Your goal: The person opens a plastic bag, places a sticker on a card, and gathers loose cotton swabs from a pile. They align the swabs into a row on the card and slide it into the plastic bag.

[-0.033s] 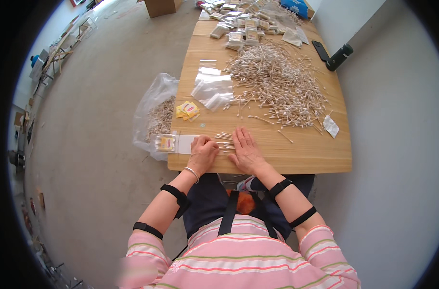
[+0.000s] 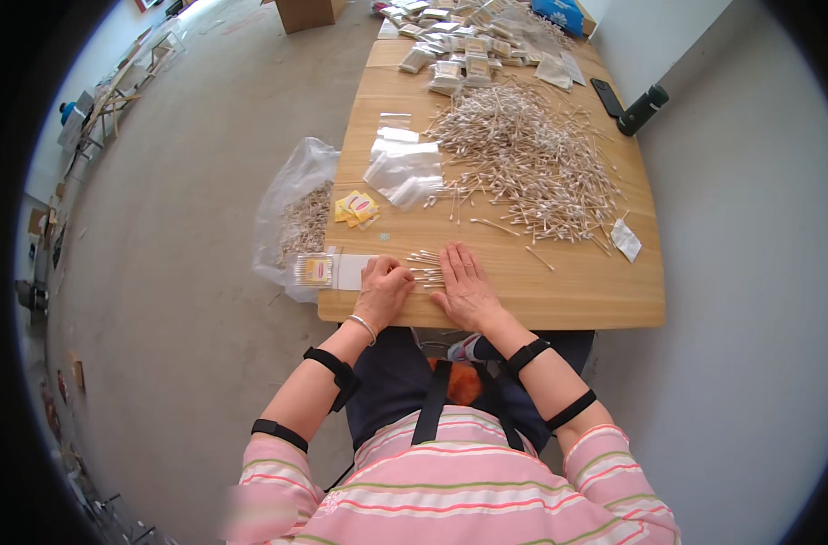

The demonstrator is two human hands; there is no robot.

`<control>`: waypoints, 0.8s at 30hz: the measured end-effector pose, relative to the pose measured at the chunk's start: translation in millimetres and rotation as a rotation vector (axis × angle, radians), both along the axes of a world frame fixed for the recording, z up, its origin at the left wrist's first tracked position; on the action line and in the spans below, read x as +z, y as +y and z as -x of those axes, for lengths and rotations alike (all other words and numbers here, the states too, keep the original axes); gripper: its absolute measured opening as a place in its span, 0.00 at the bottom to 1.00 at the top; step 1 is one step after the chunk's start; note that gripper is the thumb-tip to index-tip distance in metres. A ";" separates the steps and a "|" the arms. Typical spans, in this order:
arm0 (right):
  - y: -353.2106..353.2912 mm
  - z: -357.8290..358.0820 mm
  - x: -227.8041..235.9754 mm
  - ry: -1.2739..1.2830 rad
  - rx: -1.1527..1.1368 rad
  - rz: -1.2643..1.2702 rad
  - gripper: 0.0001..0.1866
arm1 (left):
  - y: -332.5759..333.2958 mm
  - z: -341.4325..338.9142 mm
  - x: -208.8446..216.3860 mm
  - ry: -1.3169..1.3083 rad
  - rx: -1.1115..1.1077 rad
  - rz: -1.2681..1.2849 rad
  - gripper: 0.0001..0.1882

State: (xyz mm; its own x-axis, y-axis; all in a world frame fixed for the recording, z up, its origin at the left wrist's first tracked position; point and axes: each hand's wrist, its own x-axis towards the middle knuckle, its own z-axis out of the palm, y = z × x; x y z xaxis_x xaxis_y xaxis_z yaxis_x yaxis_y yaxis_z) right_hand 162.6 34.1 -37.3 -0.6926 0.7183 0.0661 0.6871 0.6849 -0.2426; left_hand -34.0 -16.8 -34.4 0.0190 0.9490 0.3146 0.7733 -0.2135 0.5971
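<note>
On the near side of the big heap of cotton swabs (image 2: 527,163), both hands of the person are at work over the wooden table (image 2: 573,295). A small row of swabs (image 2: 426,270) lies between these hands, so it is also nearer to the person than the heap, and somewhat to its left.

The right hand (image 2: 467,286) is laid flat, palm down, with its fingers straight and side by side; its edge meets the right ends of the row, and it clasps nothing that I can see. The left hand (image 2: 385,286), farther to the left of the heap, has its fingers curled at the other end of the row; whether they are pinched on a swab, I cannot tell, because the fingertips are partly hidden.

Just beside the left hand, away from the heap, there is a white card (image 2: 350,272), and next to it a clear pack filled with swabs (image 2: 314,270). Directly left of the heap are flat clear bags (image 2: 405,168); lower and more to the left, yellow cards (image 2: 357,209). Beyond the heap, many filled packs (image 2: 459,54) are piled. To its right stand a dark bottle (image 2: 642,110) and, lying beside it, a black phone (image 2: 606,97).
</note>
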 end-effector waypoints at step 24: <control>10.9 8.6 4.4 0.337 -0.216 -0.012 0.40 | 37.5 44.1 4.1 -0.099 0.155 -0.058 0.32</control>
State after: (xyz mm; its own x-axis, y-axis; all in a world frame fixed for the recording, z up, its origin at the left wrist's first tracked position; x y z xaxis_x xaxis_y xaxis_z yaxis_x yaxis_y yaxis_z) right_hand 153.9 45.0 -32.8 -0.4637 0.8428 0.2732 0.6991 0.5375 -0.4715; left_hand -78.1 20.7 -30.3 -0.1601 0.9185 0.3615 0.7377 -0.1320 0.6621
